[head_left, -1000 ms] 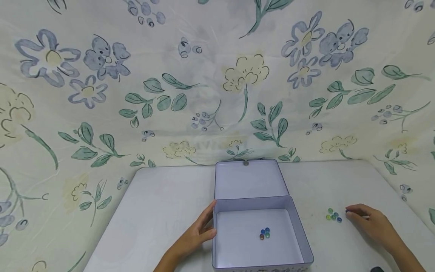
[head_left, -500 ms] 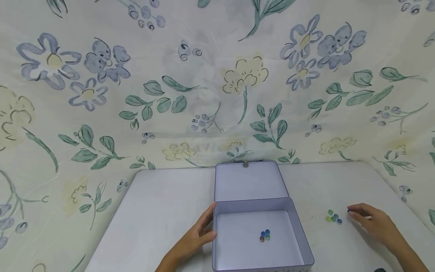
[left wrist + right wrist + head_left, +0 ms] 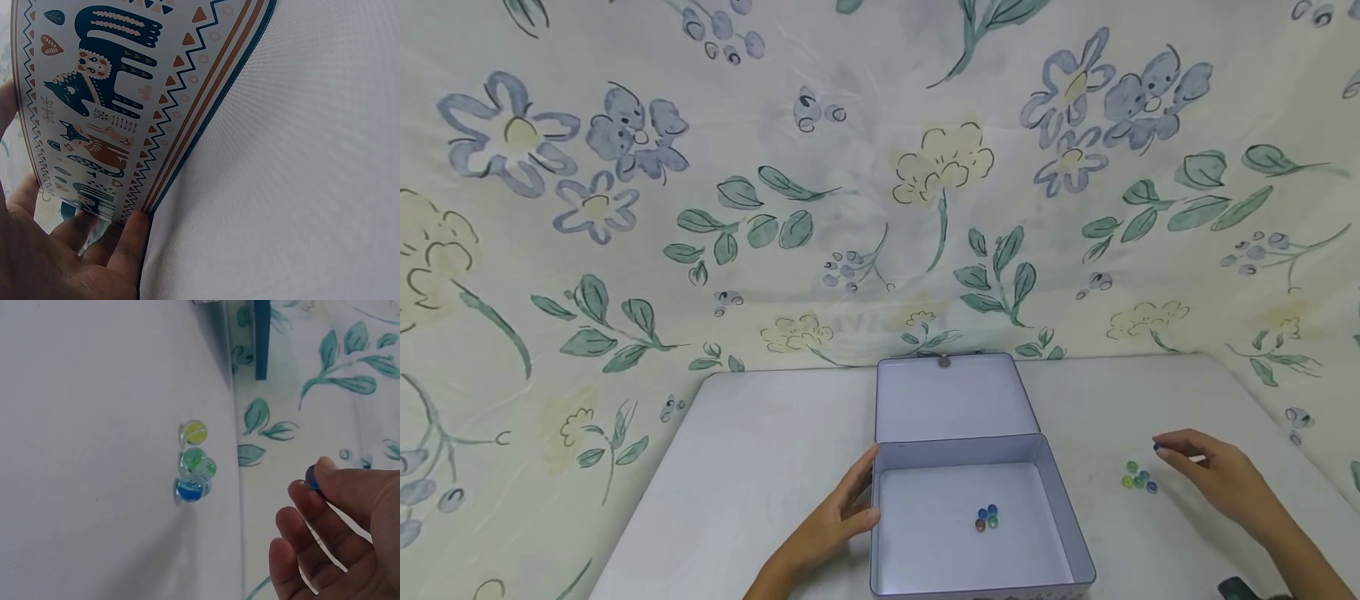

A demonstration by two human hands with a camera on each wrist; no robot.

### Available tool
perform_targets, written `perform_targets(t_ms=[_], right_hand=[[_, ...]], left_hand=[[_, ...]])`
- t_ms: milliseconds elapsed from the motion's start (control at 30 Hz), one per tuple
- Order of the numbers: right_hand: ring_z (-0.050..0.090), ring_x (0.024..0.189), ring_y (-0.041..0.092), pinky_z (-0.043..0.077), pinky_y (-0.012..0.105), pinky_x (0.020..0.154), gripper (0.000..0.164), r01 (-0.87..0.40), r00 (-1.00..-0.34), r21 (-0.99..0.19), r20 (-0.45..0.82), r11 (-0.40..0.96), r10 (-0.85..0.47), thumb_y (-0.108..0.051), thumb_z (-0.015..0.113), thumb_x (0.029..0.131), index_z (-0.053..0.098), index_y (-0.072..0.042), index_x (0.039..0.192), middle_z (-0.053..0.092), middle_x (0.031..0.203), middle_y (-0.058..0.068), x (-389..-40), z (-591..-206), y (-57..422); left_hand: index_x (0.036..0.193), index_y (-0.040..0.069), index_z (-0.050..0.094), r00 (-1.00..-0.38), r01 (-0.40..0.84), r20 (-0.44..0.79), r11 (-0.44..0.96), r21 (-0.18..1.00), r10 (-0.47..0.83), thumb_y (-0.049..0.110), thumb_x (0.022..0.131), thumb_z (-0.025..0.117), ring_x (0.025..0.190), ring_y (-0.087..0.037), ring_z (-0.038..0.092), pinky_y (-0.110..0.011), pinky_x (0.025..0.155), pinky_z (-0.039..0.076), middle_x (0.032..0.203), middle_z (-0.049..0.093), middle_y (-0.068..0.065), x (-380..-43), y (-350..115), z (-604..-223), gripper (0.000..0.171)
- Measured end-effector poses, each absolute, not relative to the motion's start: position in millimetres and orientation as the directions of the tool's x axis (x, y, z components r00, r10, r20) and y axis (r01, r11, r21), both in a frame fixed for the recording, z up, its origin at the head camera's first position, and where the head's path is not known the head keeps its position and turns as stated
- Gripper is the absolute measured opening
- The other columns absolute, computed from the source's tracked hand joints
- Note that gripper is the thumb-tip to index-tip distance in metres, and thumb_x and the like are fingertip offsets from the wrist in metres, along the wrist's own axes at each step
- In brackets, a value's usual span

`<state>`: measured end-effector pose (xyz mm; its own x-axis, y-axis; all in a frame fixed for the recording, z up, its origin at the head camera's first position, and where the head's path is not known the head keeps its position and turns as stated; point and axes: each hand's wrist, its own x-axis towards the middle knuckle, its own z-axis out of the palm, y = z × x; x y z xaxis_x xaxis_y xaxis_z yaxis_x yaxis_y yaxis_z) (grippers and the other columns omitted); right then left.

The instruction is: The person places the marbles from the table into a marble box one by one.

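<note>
A lidded tin box (image 3: 985, 550) stands with its lid (image 3: 951, 400) tipped back; several glass marbles (image 3: 987, 517) lie grouped on its floor. My left hand (image 3: 827, 521) rests spread against the tin's left wall. In the left wrist view its fingers (image 3: 128, 247) touch that patterned outer wall (image 3: 103, 94). Between thumb and index finger, my right hand (image 3: 1221, 475) pinches a dark blue marble (image 3: 1157, 447) above the table. The right wrist view shows the held marble (image 3: 312, 477) partly covered by the fingertips. Beside that hand, several green, yellow and blue marbles (image 3: 1138, 478) sit on the table.
The white table (image 3: 760, 450) meets a flowered cloth (image 3: 850, 167) hung behind and along both sides. A dark object (image 3: 1236, 588) shows at the bottom right, mostly cut off, near the right forearm.
My right hand has risen off the table and shifted slightly toward the left with the blue marble in its pinch. The left hand stays against the tin; the marbles in it have not moved.
</note>
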<state>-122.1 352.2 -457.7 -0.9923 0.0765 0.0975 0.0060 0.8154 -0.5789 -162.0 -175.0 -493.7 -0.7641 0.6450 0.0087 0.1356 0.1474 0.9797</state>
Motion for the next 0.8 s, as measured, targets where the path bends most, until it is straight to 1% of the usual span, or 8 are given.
perform_targets(t_ms=[467,567,667,800], right_hand=[[0.053,0.083,-0.019,0.051,0.015,0.067,0.026,-0.071,-0.983,-0.594,0.179,0.802,0.045,-0.026,0.064,0.099,0.070,-0.006,0.115,0.075,0.105,0.010,-126.2,-443.6,332.2],[0.055,0.083,-0.017,0.051,0.015,0.067,0.025,-0.096,-0.980,-0.600,0.199,0.794,0.032,-0.025,0.064,0.099,0.071,-0.007,0.114,0.075,0.105,0.008,-126.8,-438.8,327.7],[0.058,0.081,-0.012,0.051,0.016,0.066,0.023,-0.125,-0.976,-0.612,0.219,0.781,0.016,-0.024,0.066,0.098,0.071,-0.008,0.113,0.075,0.102,0.003,-127.3,-434.1,323.6],[0.061,0.079,-0.005,0.052,0.018,0.064,0.019,-0.172,-0.970,-0.636,0.243,0.752,-0.016,-0.019,0.067,0.097,0.071,-0.010,0.113,0.073,0.099,-0.011,-127.6,-428.7,318.5]], left_hand=[[0.162,0.025,0.004,-0.760,0.145,0.009,0.156,0.977,0.650,0.016,0.102,0.055,0.153,-0.046,0.008,-0.063,0.117,0.027,0.169,0.001,-0.017,-161.4,-174.1,-487.3,0.080],[0.162,0.027,0.004,-0.761,0.142,0.004,0.160,0.977,0.649,0.017,0.102,0.055,0.153,-0.046,0.008,-0.062,0.117,0.027,0.169,0.001,-0.016,-161.4,-174.0,-487.9,0.080],[0.162,0.029,0.004,-0.763,0.138,0.004,0.158,0.978,0.647,0.017,0.102,0.055,0.153,-0.046,0.008,-0.062,0.118,0.027,0.169,0.000,-0.016,-161.6,-174.2,-489.2,0.080],[0.162,0.030,0.005,-0.762,0.138,0.009,0.149,0.979,0.647,0.017,0.102,0.055,0.153,-0.048,0.007,-0.064,0.118,0.025,0.168,-0.001,-0.017,-161.7,-174.5,-490.8,0.080]])
